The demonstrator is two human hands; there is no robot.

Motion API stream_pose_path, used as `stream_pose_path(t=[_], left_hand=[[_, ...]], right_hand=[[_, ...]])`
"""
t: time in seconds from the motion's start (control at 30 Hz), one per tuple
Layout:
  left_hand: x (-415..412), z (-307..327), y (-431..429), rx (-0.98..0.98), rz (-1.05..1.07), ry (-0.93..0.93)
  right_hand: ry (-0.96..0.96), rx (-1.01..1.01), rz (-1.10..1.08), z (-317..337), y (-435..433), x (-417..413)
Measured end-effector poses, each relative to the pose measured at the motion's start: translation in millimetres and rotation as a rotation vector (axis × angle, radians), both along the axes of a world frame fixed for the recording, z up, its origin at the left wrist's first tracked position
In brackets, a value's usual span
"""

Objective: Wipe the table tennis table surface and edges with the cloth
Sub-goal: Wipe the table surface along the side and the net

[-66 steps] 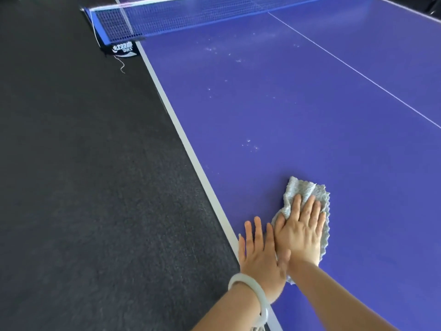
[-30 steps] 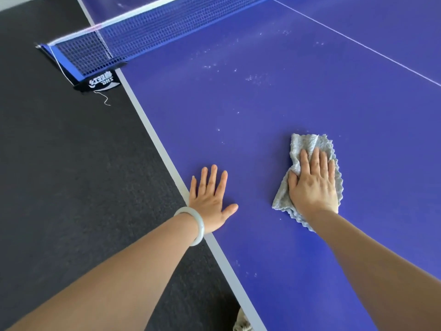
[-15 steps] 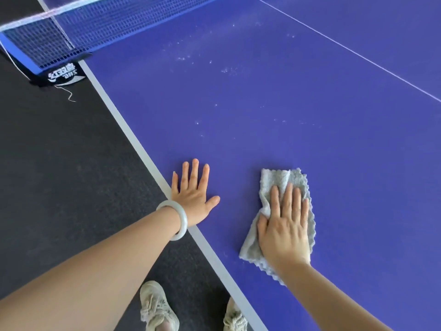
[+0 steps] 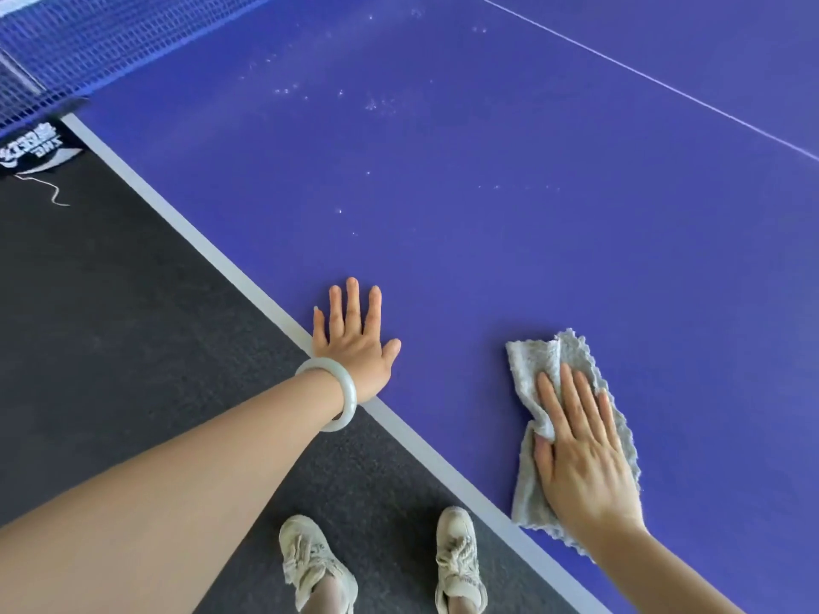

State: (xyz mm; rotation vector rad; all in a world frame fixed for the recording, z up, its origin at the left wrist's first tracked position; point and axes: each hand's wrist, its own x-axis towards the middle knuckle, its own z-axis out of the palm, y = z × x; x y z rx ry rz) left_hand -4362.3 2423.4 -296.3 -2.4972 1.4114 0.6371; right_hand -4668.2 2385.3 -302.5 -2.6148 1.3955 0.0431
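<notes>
Separated since the earliest frame, when they lay side by side, the two hands are now found well apart. The left grip [image 4: 354, 343] is released and laid flat, fingers straight, on the table tennis bench [image 4: 487, 223], just inside its white edge line [image 4: 199, 241]; nothing is held. The right grip [image 4: 580, 458] is likewise unclenched and pressed palm-down on the grey cloth [image 4: 547, 361], which lies rumpled on the blue surface close to the near edge. The cloth is judged light, soft and limp. A fold is seen ahead of the fingers, so bunching under a push is to be expected. It is best governed by a spread palm at its middle, or gathered at a corner for the edges. The playing surface is judged hard and smooth. Pale specks [image 4: 376, 104] are noted toward the net [image 4: 88, 42], so that area is judged not yet wiped. Dark carpeted floor [image 4: 111, 325] is recorded beside the bench, with two light shoes [image 4: 310, 560] on it.
</notes>
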Motion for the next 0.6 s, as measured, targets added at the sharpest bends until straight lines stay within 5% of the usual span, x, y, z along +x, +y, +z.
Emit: stream_pose_path(t=[0.13,0.33,0.47,0.6], left_hand=[[5,4,2,-0.035,-0.036,0.047],[43,11,19,-0.215,-0.264,-0.023],[81,5,18,-0.275,-0.414,-0.087],[124,-6,3,-0.184,-0.407,-0.041]], right_hand=[[-0.053,-0.015,-0.306,-5,39,83],[-0.152,0.032,-0.253,-6,40,223],[-0.145,-0.015,-0.058,-1,30,164],[-0.075,-0.066,-0.466,2,27,37]])
